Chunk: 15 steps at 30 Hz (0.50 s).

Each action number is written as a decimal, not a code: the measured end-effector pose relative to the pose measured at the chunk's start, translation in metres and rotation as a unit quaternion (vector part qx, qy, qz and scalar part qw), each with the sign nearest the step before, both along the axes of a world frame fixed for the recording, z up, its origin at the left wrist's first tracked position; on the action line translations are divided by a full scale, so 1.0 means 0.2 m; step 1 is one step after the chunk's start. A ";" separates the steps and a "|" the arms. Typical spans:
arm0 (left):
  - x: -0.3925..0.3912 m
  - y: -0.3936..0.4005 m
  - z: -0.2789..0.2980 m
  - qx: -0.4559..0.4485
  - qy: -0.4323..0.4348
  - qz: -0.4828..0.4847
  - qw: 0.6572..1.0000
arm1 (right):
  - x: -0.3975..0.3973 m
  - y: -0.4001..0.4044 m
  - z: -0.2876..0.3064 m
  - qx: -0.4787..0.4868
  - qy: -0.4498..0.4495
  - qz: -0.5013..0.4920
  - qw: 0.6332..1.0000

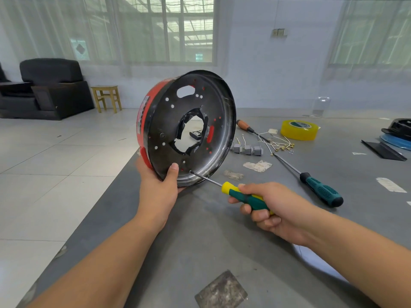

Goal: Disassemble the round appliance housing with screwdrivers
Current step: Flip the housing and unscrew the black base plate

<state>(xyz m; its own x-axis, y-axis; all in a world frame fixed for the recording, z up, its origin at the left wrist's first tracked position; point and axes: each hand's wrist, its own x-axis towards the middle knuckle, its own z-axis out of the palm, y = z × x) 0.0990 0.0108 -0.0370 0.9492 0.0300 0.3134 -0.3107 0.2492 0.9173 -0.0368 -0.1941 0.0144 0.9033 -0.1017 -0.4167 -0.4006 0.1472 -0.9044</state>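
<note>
The round housing (169, 121) is red outside and black inside, with a jagged hole in its middle. It stands tilted on its edge above the grey table (200, 241). My left hand (159, 192) grips its lower rim, thumb on the black inner face. My right hand (273, 211) grips a green and yellow screwdriver (242, 195), and the screwdriver's tip touches the inner face near the lower rim.
On the table to the right lie a long green-handled screwdriver (320, 190), an orange-handled screwdriver (245, 126), a yellow tape roll (299, 130), grey connectors (246, 149) with wires, and black and blue parts (395, 134). The table's left edge runs diagonally beside the tiled floor.
</note>
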 end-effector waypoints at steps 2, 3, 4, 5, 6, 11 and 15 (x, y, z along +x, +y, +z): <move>-0.01 0.00 0.00 0.027 -0.004 -0.003 1.000 | -0.01 -0.02 0.02 0.051 0.023 0.006 0.998; -0.01 0.00 0.00 0.034 -0.004 -0.003 0.999 | -0.01 -0.02 0.02 0.052 0.025 0.008 0.998; -0.01 0.00 0.00 0.035 -0.003 0.000 0.999 | -0.01 -0.02 0.02 0.035 0.019 0.010 0.999; 0.00 0.00 0.00 0.033 -0.001 0.003 0.999 | -0.01 -0.02 0.02 0.001 0.008 0.012 1.000; 0.00 0.00 -0.01 0.029 0.001 0.005 1.000 | 0.00 -0.01 0.01 -0.043 -0.008 0.012 0.999; -0.01 0.01 0.01 0.062 0.002 0.013 0.998 | -0.02 0.00 0.03 -0.495 -0.140 0.046 0.857; 0.01 0.01 0.00 0.073 0.014 0.019 0.997 | -0.06 -0.02 -0.01 -0.818 -0.245 0.109 0.509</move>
